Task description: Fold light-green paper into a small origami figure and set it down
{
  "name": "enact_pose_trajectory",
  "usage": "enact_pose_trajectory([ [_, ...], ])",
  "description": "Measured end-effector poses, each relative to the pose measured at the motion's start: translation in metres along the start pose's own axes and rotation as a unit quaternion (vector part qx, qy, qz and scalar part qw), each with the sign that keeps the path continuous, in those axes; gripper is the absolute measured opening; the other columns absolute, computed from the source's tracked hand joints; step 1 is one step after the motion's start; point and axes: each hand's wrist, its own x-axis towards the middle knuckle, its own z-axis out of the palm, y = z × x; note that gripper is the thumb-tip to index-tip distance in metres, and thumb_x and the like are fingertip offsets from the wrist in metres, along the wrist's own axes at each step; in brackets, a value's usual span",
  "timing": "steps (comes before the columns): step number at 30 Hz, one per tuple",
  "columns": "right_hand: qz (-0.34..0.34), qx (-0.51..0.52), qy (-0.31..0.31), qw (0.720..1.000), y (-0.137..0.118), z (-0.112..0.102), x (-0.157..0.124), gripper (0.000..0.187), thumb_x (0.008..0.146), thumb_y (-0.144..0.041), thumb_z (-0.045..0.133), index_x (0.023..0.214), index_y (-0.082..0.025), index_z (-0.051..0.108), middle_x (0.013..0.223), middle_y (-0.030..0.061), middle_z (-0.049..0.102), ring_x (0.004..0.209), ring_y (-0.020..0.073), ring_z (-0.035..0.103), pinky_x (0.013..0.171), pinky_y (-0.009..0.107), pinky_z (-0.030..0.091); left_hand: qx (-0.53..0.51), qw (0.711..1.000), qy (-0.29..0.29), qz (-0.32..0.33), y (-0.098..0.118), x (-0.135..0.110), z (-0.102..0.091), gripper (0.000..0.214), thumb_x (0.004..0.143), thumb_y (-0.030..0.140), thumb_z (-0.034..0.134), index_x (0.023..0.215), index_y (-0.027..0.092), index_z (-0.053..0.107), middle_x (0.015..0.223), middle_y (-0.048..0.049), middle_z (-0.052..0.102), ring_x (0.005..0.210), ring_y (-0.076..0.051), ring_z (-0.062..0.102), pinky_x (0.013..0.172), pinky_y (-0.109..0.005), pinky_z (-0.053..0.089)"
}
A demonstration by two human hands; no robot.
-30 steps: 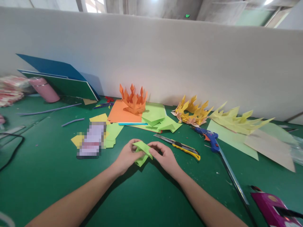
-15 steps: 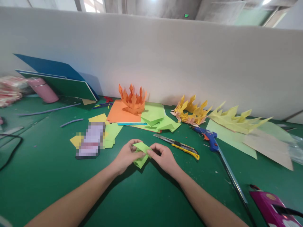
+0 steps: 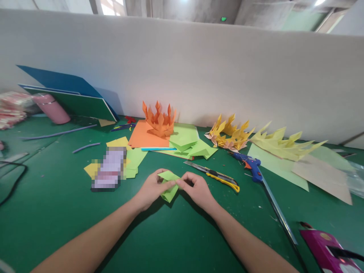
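A small piece of folded light-green paper (image 3: 170,195) is held between my two hands, low over the green table. My left hand (image 3: 152,189) grips its left side, thumb on top and fingers behind it. My right hand (image 3: 196,187) pinches the right corner between thumb and fingers. The fingertips behind the paper are partly hidden. Just beyond my right hand lies a utility knife (image 3: 216,175) with a yellow handle, its blade pointing back to the left. More light-green paper pieces (image 3: 203,148) lie farther back.
Behind stand an orange paper crown (image 3: 160,125), a golden-yellow crown (image 3: 229,132) and a pale-yellow one (image 3: 287,144). A blue glue gun (image 3: 253,167) with a long glue stick lies right. A blurred-out phone (image 3: 109,168) rests left. A magenta box (image 3: 327,248) sits front right.
Both hands stay in nearly the same spot. The paper's upper flap and my left thumb have shifted very slightly.
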Motion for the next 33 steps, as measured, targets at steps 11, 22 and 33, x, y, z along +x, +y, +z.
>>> enact_pose_trajectory([
  [11,0.022,0.03,-0.051,0.998,-0.0035,-0.0062,0.0003,0.022,0.074,-0.039,0.054,0.065,-0.019,0.057,0.061,0.001,0.064,0.059,0.0144,0.057,0.061,0.026,0.045,-0.072,0.997,0.005,-0.003,-0.0038,0.0032,-0.002,0.036,0.053,0.036,0.08,0.074,0.012,0.065,0.064,-0.0023,0.068,0.053,-0.014,0.058,0.054,-0.025,0.046],
  [22,0.044,0.054,-0.037,0.997,-0.0045,-0.0055,0.0001,0.022,0.071,-0.039,0.057,0.06,-0.02,0.054,0.055,-0.0015,0.06,0.051,0.0113,0.053,0.056,0.024,0.043,-0.116,0.993,0.003,-0.011,-0.002,0.0028,-0.0016,0.036,0.058,0.043,0.077,0.068,0.01,0.067,0.057,-0.0023,0.067,0.049,-0.011,0.056,0.05,-0.021,0.044],
  [33,0.056,0.082,-0.031,0.995,-0.0013,-0.0058,0.0021,0.025,0.068,-0.042,0.06,0.06,-0.02,0.052,0.052,-0.0029,0.056,0.048,0.0102,0.048,0.053,0.024,0.04,-0.143,0.99,0.009,-0.005,-0.0016,0.0042,-0.001,0.036,0.058,0.044,0.076,0.068,0.012,0.066,0.056,-0.0005,0.064,0.048,-0.01,0.053,0.051,-0.022,0.042],
])
